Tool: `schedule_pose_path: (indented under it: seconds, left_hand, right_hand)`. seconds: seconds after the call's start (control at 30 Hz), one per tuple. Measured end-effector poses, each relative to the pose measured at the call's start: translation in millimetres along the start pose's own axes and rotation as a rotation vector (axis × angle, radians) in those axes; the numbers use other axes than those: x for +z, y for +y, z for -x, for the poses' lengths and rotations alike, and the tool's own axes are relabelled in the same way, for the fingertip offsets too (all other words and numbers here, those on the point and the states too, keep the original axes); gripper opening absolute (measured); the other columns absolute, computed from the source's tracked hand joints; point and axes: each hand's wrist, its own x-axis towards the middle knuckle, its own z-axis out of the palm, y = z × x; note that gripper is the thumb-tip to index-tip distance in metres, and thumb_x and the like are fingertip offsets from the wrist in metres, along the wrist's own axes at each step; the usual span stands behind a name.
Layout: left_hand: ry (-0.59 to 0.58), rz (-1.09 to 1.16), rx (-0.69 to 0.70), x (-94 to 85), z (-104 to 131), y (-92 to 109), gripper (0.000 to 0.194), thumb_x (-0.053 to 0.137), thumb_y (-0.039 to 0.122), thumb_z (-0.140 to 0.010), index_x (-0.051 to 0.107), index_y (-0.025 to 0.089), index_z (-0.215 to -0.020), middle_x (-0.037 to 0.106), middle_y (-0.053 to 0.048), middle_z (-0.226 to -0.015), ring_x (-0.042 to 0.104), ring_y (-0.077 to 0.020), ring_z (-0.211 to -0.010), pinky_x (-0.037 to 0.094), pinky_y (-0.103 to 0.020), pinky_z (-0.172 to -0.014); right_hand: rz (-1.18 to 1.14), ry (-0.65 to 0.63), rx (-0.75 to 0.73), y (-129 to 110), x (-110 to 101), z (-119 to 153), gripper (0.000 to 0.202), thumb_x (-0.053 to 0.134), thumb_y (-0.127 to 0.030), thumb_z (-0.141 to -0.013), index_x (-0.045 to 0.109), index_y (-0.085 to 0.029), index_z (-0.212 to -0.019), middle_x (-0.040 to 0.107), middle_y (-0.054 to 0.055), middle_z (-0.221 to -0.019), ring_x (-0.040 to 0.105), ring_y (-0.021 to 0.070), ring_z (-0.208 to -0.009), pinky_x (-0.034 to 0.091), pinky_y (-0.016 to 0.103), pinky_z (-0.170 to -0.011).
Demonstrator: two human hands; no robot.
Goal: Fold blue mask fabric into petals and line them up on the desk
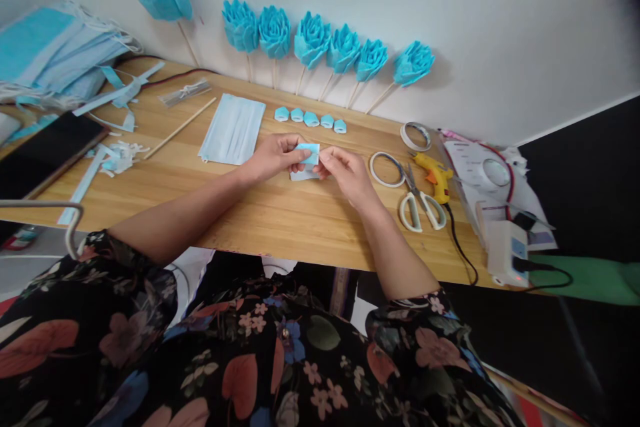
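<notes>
Between both hands, just above the table, is a small light-blue piece of mask fabric [311,150]. My left hand [277,157] pinches its left side, thumb on top. My right hand [346,170] has thumb and fingers closed at its right edge. Under the hands lies another pale piece [303,175], partly hidden by them. Beyond the hands, a row of several small folded blue pieces [311,119] sits on the wood. A flat pleated face mask [233,129] lies to the left of my left hand.
Several blue fabric flowers on sticks [312,40] lean against the wall. At right are white-handled scissors [421,207], tape rolls [387,169], a yellow glue gun [434,177] and a power strip [507,253]. Stacked masks [60,47], scraps [117,157], a stick [181,127] and a phone [47,150] occupy the left.
</notes>
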Motion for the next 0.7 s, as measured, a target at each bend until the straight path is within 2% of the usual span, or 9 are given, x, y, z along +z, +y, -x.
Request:
schedule_pose_path:
  seconds: [0.1,0.27,0.5,0.7]
  left_hand:
    - [0.016,-0.001,-0.015,0.5,0.0,1.1,0.027,0.080,0.032,-0.083,0.062,0.013,-0.075,0.065,0.000,-0.060,0.059,-0.0073,-0.053,0.048,-0.017,-0.052]
    - [-0.001,-0.019,-0.018,2.0,0.4,1.8,0.026,0.079,0.031,-0.083,0.062,0.014,-0.075,0.064,0.000,-0.060,0.059,-0.0081,-0.054,0.049,-0.018,-0.052]
    - [-0.027,-0.042,-0.023,2.8,1.9,4.2,0.022,0.079,0.029,-0.082,0.064,0.013,-0.078,0.065,0.000,-0.061,0.060,-0.0080,-0.055,0.050,-0.017,-0.053]
    - [-0.025,-0.027,0.001,0.8,3.4,8.0,0.012,0.068,0.023,-0.087,0.065,0.014,-0.080,0.067,-0.001,-0.062,0.058,-0.0079,-0.053,0.047,-0.017,-0.053]
  right_hand:
    - [0.036,-0.002,0.009,0.8,-0.1,-0.8,0.041,0.073,-0.064,-0.080,0.065,-0.023,-0.080,0.069,0.000,-0.075,0.059,0.0143,-0.068,0.049,0.030,-0.068]
    - [0.066,0.028,0.017,4.6,-0.4,-3.8,0.035,0.072,-0.056,-0.082,0.062,-0.023,-0.076,0.067,-0.001,-0.072,0.057,0.0139,-0.066,0.047,0.030,-0.067]
    - [0.031,0.040,0.007,-0.9,0.7,-2.2,0.042,0.072,-0.061,-0.080,0.060,-0.022,-0.071,0.060,-0.002,-0.065,0.057,0.0137,-0.063,0.048,0.029,-0.067]
    - [0.078,0.061,0.000,2.8,-0.5,-3.1,0.042,0.069,-0.062,-0.082,0.058,-0.023,-0.070,0.059,-0.002,-0.064,0.057,0.0141,-0.065,0.046,0.029,-0.066]
